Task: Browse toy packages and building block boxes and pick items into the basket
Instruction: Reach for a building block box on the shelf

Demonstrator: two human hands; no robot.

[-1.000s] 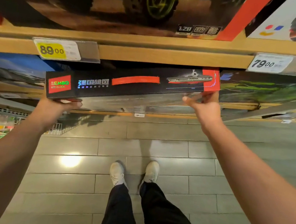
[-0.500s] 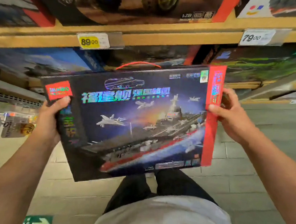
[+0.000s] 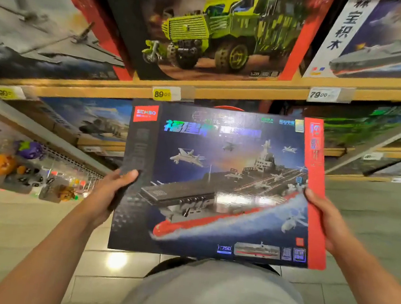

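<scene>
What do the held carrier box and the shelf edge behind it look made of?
Carrier box: likely glossy printed cardboard; bright glare patches, iridescent title lettering, flat rigid panel between both hands. Shelf edge: looks like wood or wood-tone laminate, matte tan; too blurred to tell which.

The flat dark-blue cardboard carrier box [image 3: 221, 180] has red side bands; the tall black truck box [image 3: 211, 25] shows a lime-green camouflage truck; yellow price tag [image 3: 162, 93].
</scene>
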